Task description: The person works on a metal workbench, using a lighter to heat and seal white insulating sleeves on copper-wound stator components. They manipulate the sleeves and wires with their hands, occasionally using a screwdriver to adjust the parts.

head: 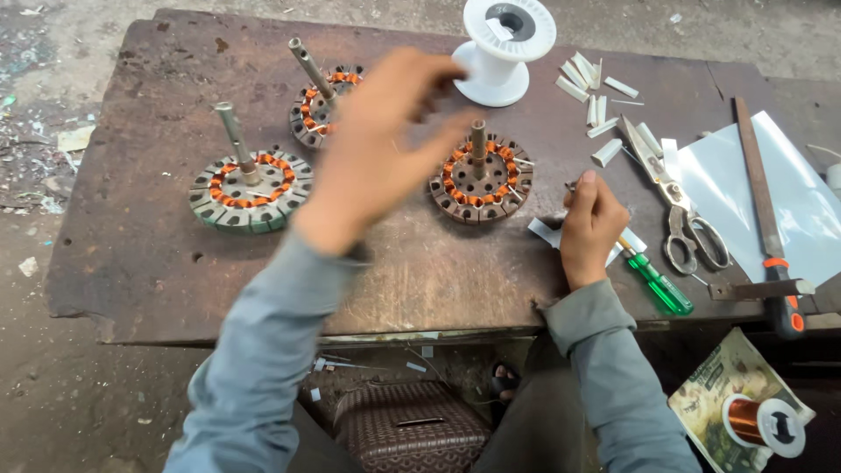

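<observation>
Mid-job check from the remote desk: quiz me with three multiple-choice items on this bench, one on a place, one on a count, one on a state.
1. Where does the white empty spool stand?
A. at the far edge of the bench, beyond the stators
B. on the floor
C. in the left hand

2. How many wound stators with shafts lie on the bench?
A. one
B. three
C. five

3. How is the right hand now?
A. open and flat on the bench
B. closed around the green-handled screwdriver
C. holding the scissors

Key: 1 A, it stands upright behind the nearest stator. 2 B, that one, the left stator and the far stator. 3 B, its fingers wrap the tool, whose green handle pokes out below. The left hand hangs blurred above the stators.
</observation>
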